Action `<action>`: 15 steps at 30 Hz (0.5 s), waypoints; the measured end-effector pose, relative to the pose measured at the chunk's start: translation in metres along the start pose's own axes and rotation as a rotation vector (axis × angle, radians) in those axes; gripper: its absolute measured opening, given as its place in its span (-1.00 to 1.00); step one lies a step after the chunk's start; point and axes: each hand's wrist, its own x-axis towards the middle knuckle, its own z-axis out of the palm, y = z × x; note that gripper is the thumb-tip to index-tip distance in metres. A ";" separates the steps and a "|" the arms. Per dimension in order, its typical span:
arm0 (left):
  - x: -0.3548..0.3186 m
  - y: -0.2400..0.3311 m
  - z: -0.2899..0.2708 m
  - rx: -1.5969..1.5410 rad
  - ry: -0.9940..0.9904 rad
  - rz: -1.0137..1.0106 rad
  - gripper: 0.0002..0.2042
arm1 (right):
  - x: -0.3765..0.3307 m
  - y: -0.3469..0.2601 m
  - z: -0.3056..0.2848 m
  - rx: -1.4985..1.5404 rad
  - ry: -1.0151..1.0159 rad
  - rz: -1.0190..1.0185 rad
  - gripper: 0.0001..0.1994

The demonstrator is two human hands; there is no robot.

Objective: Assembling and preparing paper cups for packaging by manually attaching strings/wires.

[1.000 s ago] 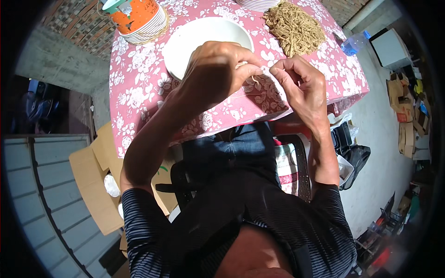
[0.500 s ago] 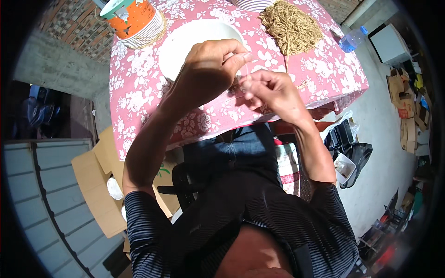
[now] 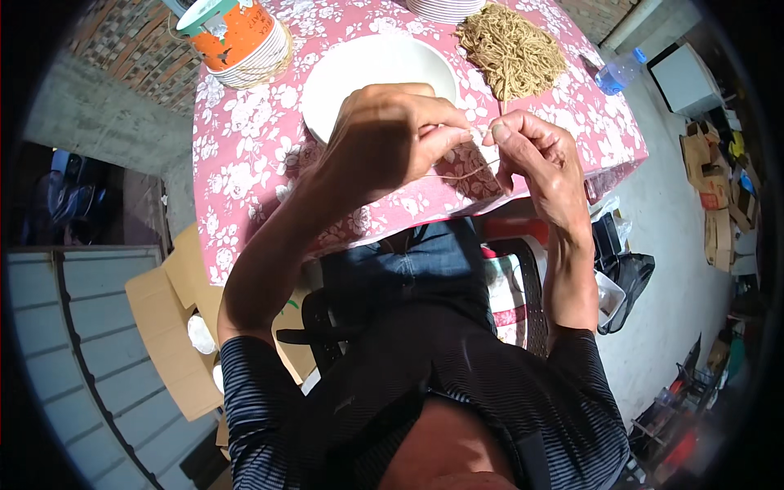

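Over the near part of the table my left hand pinches a thin tan cord, thumb against forefinger. To its right my right hand also has thumb and forefinger closed on the cord, the two sets of fingertips only a small gap apart. A slack length of cord droops below the fingertips. Behind my left hand lies a large white round basin, partly covered by the hand. A heap of tan cord sits farther back on the right, a strand trailing from it toward my right hand.
A pink floral cloth covers the table. At the far left stands an orange bucket with cord wound round its white lower part. A ringed white object is at the back; a plastic bottle stands near the right edge. Cardboard boxes lie lower left.
Both hands have moved to the right, my right hand the farther, so the fingertips show more plainly. The white basin has shifted a little to the right.
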 end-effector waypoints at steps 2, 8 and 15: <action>-0.002 0.005 -0.002 0.041 0.034 0.044 -0.87 | -0.002 -0.001 -0.004 0.012 0.002 0.047 -0.75; -0.023 0.003 -0.004 0.183 0.095 0.099 -0.83 | -0.010 -0.008 -0.028 0.181 0.141 0.035 -0.81; -0.038 -0.012 0.007 0.210 0.236 0.225 -0.65 | -0.024 -0.012 -0.051 0.361 0.120 -0.041 -0.77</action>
